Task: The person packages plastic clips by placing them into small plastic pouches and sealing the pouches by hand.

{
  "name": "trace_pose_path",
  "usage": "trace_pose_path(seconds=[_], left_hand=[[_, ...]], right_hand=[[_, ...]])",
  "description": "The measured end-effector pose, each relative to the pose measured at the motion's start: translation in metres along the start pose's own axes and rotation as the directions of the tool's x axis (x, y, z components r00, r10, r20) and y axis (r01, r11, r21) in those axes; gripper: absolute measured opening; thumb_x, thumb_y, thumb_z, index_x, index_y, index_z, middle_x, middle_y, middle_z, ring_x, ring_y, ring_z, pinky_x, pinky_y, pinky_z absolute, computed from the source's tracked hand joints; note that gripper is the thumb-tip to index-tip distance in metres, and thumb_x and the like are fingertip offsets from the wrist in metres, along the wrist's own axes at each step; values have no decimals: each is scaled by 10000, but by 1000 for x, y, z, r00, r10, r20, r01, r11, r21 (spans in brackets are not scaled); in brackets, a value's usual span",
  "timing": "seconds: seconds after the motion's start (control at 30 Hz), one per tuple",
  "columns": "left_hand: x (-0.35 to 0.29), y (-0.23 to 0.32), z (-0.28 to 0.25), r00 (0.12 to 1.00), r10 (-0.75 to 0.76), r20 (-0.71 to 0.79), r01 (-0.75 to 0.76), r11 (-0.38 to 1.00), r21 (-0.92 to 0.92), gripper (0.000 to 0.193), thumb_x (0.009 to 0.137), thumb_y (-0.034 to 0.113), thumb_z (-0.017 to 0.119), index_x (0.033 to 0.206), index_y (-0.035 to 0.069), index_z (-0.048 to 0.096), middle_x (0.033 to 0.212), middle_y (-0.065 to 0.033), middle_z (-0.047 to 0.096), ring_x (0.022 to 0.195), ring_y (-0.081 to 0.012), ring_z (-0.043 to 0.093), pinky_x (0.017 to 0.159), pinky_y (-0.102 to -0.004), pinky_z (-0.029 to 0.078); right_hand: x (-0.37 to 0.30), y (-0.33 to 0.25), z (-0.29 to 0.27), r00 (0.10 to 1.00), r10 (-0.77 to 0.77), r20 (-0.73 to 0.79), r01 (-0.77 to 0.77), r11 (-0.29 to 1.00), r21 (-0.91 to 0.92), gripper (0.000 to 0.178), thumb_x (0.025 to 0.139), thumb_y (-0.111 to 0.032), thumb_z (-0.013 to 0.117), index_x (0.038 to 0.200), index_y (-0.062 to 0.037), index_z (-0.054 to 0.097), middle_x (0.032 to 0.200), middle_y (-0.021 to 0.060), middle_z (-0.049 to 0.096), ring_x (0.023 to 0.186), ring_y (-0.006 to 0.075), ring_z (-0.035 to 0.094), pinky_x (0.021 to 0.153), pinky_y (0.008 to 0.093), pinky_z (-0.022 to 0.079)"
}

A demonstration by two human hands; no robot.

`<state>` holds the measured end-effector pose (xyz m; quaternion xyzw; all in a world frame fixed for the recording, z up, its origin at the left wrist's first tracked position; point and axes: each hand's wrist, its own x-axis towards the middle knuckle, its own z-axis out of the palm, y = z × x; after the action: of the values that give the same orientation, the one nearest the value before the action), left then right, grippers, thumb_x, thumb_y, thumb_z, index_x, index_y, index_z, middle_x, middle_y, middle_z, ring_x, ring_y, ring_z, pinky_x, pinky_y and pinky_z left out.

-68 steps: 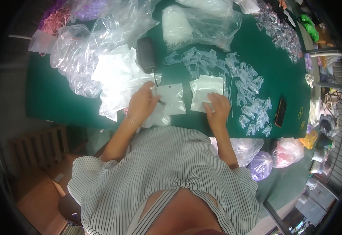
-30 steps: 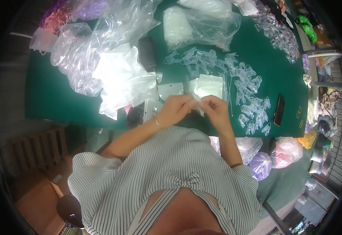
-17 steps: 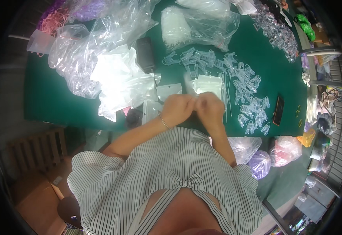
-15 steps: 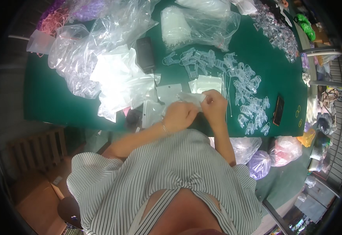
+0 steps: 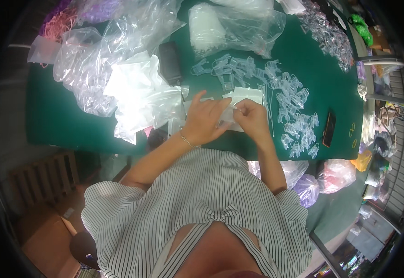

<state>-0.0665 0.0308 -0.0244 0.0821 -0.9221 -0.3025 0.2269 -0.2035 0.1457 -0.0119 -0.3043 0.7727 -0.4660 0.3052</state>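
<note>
Over the near edge of the green table, a small whitish plastic bag (image 5: 227, 116) lies between my hands. My right hand (image 5: 253, 118) is closed, pinching the bag's right end between thumb and fingers. Beside its left end, my left hand (image 5: 204, 120) has its fingers spread; whether it touches the bag I cannot tell. Just beyond, a stack of white packets (image 5: 249, 95) lies flat. Thin white strips (image 5: 269, 106) stand alongside that stack. Clear plastic clips (image 5: 292, 99) are scattered to the right and beyond. Part of the bag is hidden behind my fingers.
A heap of white plastic bags (image 5: 139, 97) lies left of my hands, with a black box (image 5: 170, 62) behind it. Large clear bags (image 5: 239, 30) fill the far side. A phone (image 5: 329, 129) and yellow rubber bands (image 5: 352, 131) lie at the right.
My left hand has moved up and slightly left, its fingers going from curled to spread. My right hand has shifted slightly, still pinching the bag.
</note>
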Motion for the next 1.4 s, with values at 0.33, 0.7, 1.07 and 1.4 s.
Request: trace_pose_path(seconds=[0.33, 0.7, 1.07, 1.4], left_hand=[[-18, -9, -29, 927, -373, -35, 357, 908, -218, 669, 672, 120, 647, 1291, 66, 400, 1115, -151, 554, 1024, -327, 509, 928, -415, 374], [-28, -11, -37, 888, -460, 18, 430, 815, -390, 719, 646, 138, 687, 1298, 75, 391, 1156, -179, 531, 1024, -343, 512, 884, -406, 406], [-10, -8, -29, 936, -352, -3, 335, 892, -302, 805, 607, 173, 759, 1303, 35, 379, 1141, -181, 532, 1014, -337, 542, 845, -370, 444], [-11, 4, -14, 940, -323, 112, 338, 927, -164, 862, 556, 227, 791, 1282, 9, 379, 1041, -156, 553, 971, -313, 536, 788, -393, 424]], right_hand=[[71, -3, 7, 877, -480, 14, 465, 843, -270, 151, 708, -113, 680, 843, -55, 646, 748, 43, 607, 766, 162, 562, 675, 299, 426], [122, -2, 63, 721, -585, 372, 649, 381, -659, 399, 660, -108, 708, 1041, -120, 593, 1095, 69, 568, 1104, 292, 487, 934, 567, 320], [10, -70, -27, 783, -546, 300, 621, 715, -320, 377, 656, -15, 695, 1019, -63, 608, 963, 127, 565, 860, 292, 583, 727, 335, 482], [-7, -61, -23, 736, -554, 389, 672, 670, -317, 329, 685, -5, 669, 1005, -62, 614, 936, 113, 574, 822, 291, 580, 703, 342, 481]])
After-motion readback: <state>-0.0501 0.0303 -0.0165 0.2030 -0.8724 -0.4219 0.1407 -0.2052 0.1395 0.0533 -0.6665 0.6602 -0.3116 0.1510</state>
